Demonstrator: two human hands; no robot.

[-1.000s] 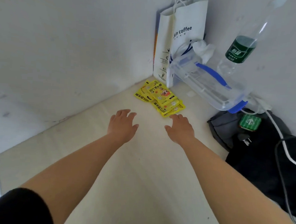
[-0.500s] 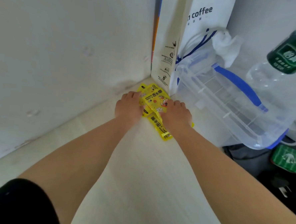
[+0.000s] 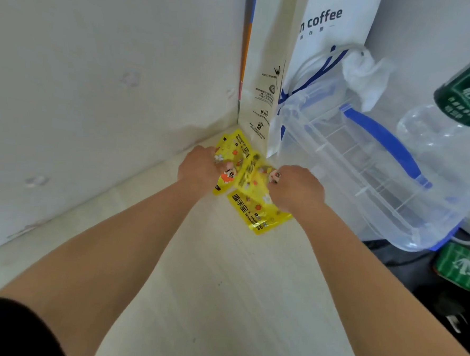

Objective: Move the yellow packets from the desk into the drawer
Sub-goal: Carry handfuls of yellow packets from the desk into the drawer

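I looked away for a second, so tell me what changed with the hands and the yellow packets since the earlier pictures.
Both hands went forward into the corner. The left hand and the right hand now close on the yellow packets from either side, bunching the upper ones; one packet lies flat on the desk. The coffee bag, clear box and bottle stayed put.

Pale wood-grain worktop (image 3: 221, 300) set into a white wall corner. Lying on it: yellow packets (image 3: 256, 215) in the corner, a white paper bag (image 3: 262, 77) standing upright behind them, and a clear plastic box (image 3: 365, 180) alongside.
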